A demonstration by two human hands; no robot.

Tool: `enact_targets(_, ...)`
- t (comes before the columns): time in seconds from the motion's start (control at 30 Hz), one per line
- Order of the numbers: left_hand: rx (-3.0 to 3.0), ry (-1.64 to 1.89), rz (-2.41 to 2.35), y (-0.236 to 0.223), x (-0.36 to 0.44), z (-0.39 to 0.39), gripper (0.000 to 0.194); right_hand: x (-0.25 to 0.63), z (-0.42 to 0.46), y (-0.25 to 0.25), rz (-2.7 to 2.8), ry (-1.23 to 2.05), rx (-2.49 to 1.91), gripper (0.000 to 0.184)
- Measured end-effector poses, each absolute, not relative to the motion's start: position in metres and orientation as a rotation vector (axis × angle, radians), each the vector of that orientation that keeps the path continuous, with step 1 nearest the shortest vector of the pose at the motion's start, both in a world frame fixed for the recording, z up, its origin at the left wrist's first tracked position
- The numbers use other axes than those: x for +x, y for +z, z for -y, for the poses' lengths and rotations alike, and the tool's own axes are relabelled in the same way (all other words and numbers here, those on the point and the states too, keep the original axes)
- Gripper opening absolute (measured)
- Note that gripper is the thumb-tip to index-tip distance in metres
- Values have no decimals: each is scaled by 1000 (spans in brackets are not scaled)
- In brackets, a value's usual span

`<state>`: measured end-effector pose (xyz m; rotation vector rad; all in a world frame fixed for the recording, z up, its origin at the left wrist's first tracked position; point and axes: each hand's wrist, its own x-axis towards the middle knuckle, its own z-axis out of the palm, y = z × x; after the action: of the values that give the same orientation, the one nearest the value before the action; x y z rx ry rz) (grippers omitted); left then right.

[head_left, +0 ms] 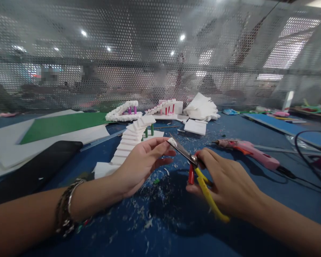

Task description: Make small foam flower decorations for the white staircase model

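My right hand (219,175) grips a pair of scissors (186,152) with yellow handles, its blades pointing up and left. A short red piece (190,174) shows below the pivot; I cannot tell whether it is part of the handle. My left hand (147,160) is closed in a pinch on a small white piece (172,141), which lies at the scissor tips. Just behind my left hand stands a white stair model (128,141) with curving steps on green posts (152,129).
A pink glue gun (256,151) with a black cord lies at right. Behind are a white model with purple posts (123,112), one with red posts (167,107) and stacked white sheets (200,107). Green sheet (61,125) and black case (42,167) lie left; scraps litter the blue table (117,235).
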<state>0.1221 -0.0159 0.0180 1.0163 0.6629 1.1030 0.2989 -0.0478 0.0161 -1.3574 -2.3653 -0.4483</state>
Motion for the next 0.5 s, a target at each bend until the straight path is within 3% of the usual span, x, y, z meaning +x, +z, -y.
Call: enact_targets(0.5,1063,1064,-527,13,122,15,4,305,49,18,2278,-883,-1216,41)
